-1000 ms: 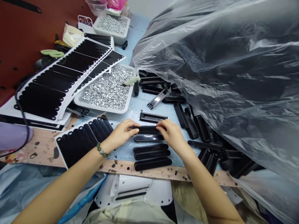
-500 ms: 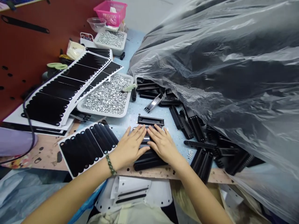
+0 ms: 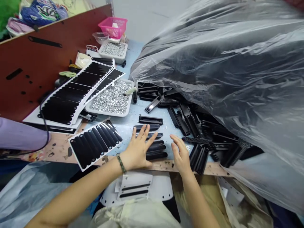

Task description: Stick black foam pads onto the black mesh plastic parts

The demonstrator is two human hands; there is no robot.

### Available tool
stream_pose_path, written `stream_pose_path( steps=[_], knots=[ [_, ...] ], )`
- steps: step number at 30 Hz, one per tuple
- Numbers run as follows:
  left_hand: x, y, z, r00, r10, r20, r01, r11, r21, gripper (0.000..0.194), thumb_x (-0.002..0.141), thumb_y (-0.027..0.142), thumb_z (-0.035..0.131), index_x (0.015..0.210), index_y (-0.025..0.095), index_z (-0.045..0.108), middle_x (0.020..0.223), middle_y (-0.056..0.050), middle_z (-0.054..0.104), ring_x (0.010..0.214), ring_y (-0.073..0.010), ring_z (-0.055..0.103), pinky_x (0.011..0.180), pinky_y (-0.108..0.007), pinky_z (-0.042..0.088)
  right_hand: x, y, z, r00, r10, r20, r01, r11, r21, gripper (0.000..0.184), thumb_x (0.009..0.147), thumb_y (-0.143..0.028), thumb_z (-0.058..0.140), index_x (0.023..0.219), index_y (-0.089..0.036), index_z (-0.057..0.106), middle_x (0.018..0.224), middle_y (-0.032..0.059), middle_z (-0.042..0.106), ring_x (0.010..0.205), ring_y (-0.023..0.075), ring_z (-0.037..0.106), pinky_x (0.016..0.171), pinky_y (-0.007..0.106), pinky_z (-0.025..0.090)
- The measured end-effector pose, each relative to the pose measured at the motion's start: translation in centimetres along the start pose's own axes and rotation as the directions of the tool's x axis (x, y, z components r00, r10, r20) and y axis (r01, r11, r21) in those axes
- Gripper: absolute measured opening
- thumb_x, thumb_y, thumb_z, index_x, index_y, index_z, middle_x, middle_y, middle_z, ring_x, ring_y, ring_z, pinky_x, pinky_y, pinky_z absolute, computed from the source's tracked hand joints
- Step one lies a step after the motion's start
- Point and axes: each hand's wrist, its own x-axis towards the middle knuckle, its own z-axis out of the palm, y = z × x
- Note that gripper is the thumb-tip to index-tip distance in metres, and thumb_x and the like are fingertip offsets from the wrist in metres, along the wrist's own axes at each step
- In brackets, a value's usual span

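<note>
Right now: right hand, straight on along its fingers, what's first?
Probably the end of the black slotted bar, past bare blue tabletop; from the right hand the line runs close, so it may just miss.

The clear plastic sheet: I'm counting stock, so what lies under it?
Slotted black plastic strips lie heaped at the edge of the clear plastic sheet, some partly beneath it. Farther in, its creased folds hide whatever lies there.

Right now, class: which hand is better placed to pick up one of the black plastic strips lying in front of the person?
Probably the left hand: its fingers rest on the black plastic strips, while the right hand hovers apart from them.
</note>
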Motion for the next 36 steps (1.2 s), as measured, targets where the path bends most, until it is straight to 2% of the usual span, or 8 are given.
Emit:
stream_pose_path(
  steps=[6, 12, 18, 20, 22, 25, 33, 36],
  knots=[
    [2.9, -0.3, -1.0, 0.996, -0.084, 0.017, 0.082, 0.994, 0.065, 0.110, 0.063, 0.052, 0.067, 0.150, 0.009, 0.015, 0.139, -0.024, 0.039, 0.130, -0.0361, 0.035, 0.111, -0.060, 0.001, -4.0, 0.7, 0.5, 0.995, 0.099, 0.033, -0.102, 0.991, 0.088, 0.027, 0.095, -0.027, 0.045, 0.117, -0.020, 0.058, 0.117, 0.0107, 0.060, 0.111, 0.0200, 0.057, 0.096, 0.041, 0.048],
    [3.9, 1.2, -0.7, 0.973, -0.155, 0.169, 0.136, 0.984, 0.116, 0.124, 0.053, 0.062, 0.072, 0.150, 0.010, 0.014, 0.145, -0.026, 0.028, 0.130, -0.0397, 0.029, 0.107, -0.060, 0.017, -4.9, 0.8, 0.7, 0.994, 0.111, 0.022, -0.113, 0.982, 0.150, 0.026, 0.094, -0.026, 0.046, 0.116, -0.020, 0.059, 0.117, 0.0102, 0.059, 0.109, 0.0200, 0.056, 0.096, 0.041, 0.047],
    [3.8, -0.3, -0.6, 0.996, -0.086, 0.009, 0.086, 0.978, -0.188, 0.119, 0.046, 0.047, 0.079, 0.148, 0.014, 0.027, 0.128, -0.022, 0.045, 0.118, -0.0412, 0.040, 0.101, -0.056, 0.027, -5.4, 0.6, 0.2, 0.980, 0.194, -0.035, -0.183, 0.960, 0.212, 0.027, 0.093, -0.031, 0.048, 0.112, -0.019, 0.061, 0.112, 0.0111, 0.059, 0.099, 0.0197, 0.060, 0.089, 0.039, 0.050],
    [2.5, -1.7, -1.2, 0.984, -0.169, -0.063, 0.104, 0.815, -0.570, 0.111, 0.048, 0.046, 0.078, 0.145, 0.017, 0.033, 0.129, -0.019, 0.047, 0.120, -0.0401, 0.041, 0.102, -0.055, 0.028, -5.8, 0.7, -0.3, 0.969, 0.247, -0.030, -0.229, 0.934, 0.275, 0.027, 0.092, -0.034, 0.049, 0.111, -0.018, 0.061, 0.112, 0.0109, 0.059, 0.094, 0.0191, 0.063, 0.086, 0.038, 0.051],
    [0.6, -3.0, -1.7, 0.953, -0.292, -0.086, 0.072, 0.490, -0.869, 0.088, 0.064, 0.047, 0.067, 0.141, 0.019, 0.037, 0.127, -0.015, 0.051, 0.117, -0.0341, 0.047, 0.099, -0.049, 0.037, -6.2, 0.7, -0.6, 0.955, 0.295, -0.021, -0.275, 0.911, 0.306, 0.028, 0.092, -0.036, 0.049, 0.109, -0.018, 0.061, 0.110, 0.0108, 0.060, 0.093, 0.0198, 0.063, 0.085, 0.039, 0.051],
    [-2.2, -3.9, -1.0, 0.899, -0.430, -0.084, 0.037, 0.266, -0.963, 0.061, 0.077, 0.037, 0.052, 0.134, 0.016, 0.040, 0.120, -0.011, 0.057, 0.106, -0.0249, 0.057, 0.087, -0.037, 0.048, -6.3, 0.5, 0.4, 0.959, 0.269, -0.088, -0.249, 0.951, 0.185, 0.036, 0.091, -0.042, 0.048, 0.113, -0.016, 0.060, 0.112, 0.0128, 0.059, 0.105, 0.0242, 0.057, 0.093, 0.046, 0.045],
    [-3.5, -1.7, 1.9, 0.809, -0.581, -0.092, 0.158, 0.365, -0.917, 0.053, 0.071, 0.021, 0.062, 0.121, 0.014, 0.047, 0.114, -0.009, 0.059, 0.106, -0.0231, 0.056, 0.093, -0.036, 0.045, -3.4, -1.2, 5.1, 0.994, 0.071, -0.081, -0.088, 0.967, -0.239, 0.047, 0.082, -0.057, 0.055, 0.100, -0.014, 0.060, 0.108, 0.0163, 0.052, 0.108, 0.0297, 0.046, 0.096, 0.047, 0.038],
    [-4.9, -1.3, 0.8, 0.857, -0.498, -0.136, 0.158, 0.504, -0.849, 0.048, 0.070, 0.029, 0.069, 0.114, 0.015, 0.052, 0.107, -0.007, 0.061, 0.100, -0.0228, 0.058, 0.089, -0.036, 0.046, -1.9, -1.1, 5.0, 0.986, 0.137, -0.094, -0.159, 0.941, -0.298, 0.054, 0.083, -0.062, 0.049, 0.104, -0.014, 0.058, 0.102, 0.0159, 0.053, 0.103, 0.0307, 0.046, 0.093, 0.047, 0.038]
  ],
)
